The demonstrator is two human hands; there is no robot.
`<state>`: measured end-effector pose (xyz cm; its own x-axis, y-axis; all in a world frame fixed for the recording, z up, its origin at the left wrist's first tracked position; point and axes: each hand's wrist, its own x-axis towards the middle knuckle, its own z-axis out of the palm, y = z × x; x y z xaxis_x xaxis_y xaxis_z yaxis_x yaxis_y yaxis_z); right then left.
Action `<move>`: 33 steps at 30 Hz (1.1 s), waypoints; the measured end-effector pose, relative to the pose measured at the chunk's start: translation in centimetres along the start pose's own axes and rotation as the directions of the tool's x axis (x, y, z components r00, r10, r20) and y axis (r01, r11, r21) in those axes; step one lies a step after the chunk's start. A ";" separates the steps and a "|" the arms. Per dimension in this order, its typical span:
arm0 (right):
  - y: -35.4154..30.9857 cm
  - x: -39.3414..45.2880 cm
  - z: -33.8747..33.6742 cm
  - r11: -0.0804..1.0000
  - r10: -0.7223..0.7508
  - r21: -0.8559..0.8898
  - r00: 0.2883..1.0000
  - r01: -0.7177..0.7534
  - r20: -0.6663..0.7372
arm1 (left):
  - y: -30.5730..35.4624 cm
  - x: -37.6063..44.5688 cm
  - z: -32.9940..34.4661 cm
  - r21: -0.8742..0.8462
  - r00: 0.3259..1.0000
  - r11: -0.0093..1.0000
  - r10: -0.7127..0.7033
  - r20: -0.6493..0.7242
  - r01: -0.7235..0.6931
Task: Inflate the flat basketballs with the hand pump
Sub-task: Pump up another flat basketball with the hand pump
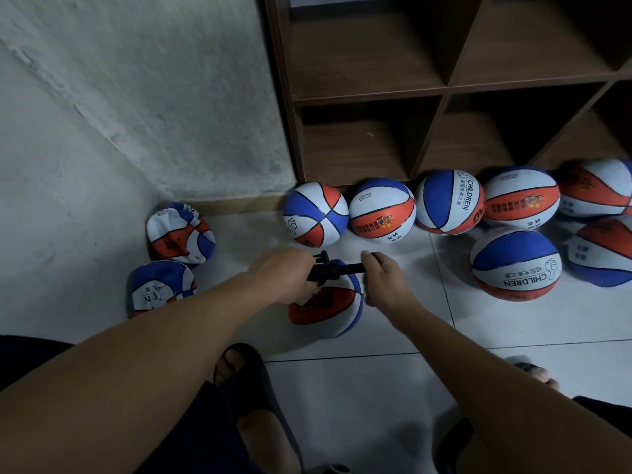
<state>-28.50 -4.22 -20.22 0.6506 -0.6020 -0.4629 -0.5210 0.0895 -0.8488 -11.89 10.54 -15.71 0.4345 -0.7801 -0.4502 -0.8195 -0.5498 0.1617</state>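
Note:
A black hand pump (337, 270) lies level above a partly flat red, white and blue basketball (328, 307) on the floor. My left hand (285, 273) grips the pump's body at its left end. My right hand (383, 278) is closed on the handle at the right end. The pump's needle end is hidden behind my left hand. Two crumpled flat basketballs (179, 232) (160, 289) lie at the left by the wall. Several round basketballs (381, 208) line the foot of the shelf, and another one (516, 265) sits to the right.
A brown wooden cubby shelf (441, 94) stands at the back, its compartments bare. A rough grey wall (136, 97) closes the left side. My feet in dark sandals (239, 367) rest on the white tiled floor (376, 388) just below the ball.

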 end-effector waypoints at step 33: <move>-1.8 -1.7 2.3 0.994 -0.064 -0.088 0.997 0.061 -0.033 | 1.6 -0.3 -0.2 0.037 0.998 0.999 0.007 -0.065 -0.004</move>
<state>-27.39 -1.55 -18.55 0.6641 -0.6321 -0.3993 -0.5273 -0.0174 -0.8495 -13.21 9.84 -15.16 0.4522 -0.8016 -0.3911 -0.8348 -0.5348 0.1309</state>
